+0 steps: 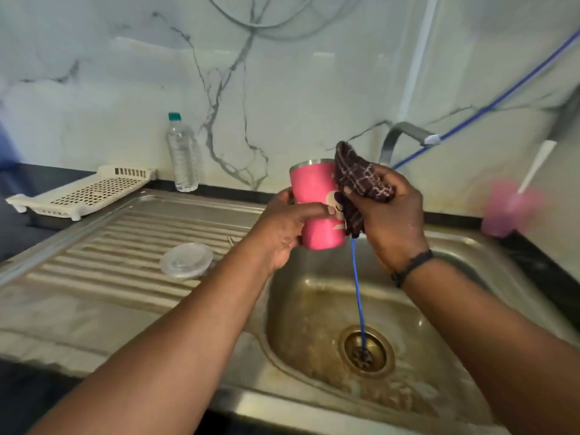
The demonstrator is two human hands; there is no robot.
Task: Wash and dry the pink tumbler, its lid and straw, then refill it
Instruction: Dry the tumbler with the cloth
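The pink tumbler (315,196) with a steel rim is held upright above the sink basin (314,309). My left hand (284,227) grips its lower left side, thumb across the front. My right hand (389,211) holds a dark checked cloth (357,180) and presses it against the tumbler's right side. The clear lid (185,260) lies flat on the ribbed steel drainboard (103,246). I do not see the straw.
A blue tube (357,296) runs from the wall down into the drain (365,351). The steel tap (401,136) curves behind my right hand. A clear water bottle (182,153) and a white perforated rack (84,191) stand at the back left. A blurred pink brush holder (510,208) sits at the right.
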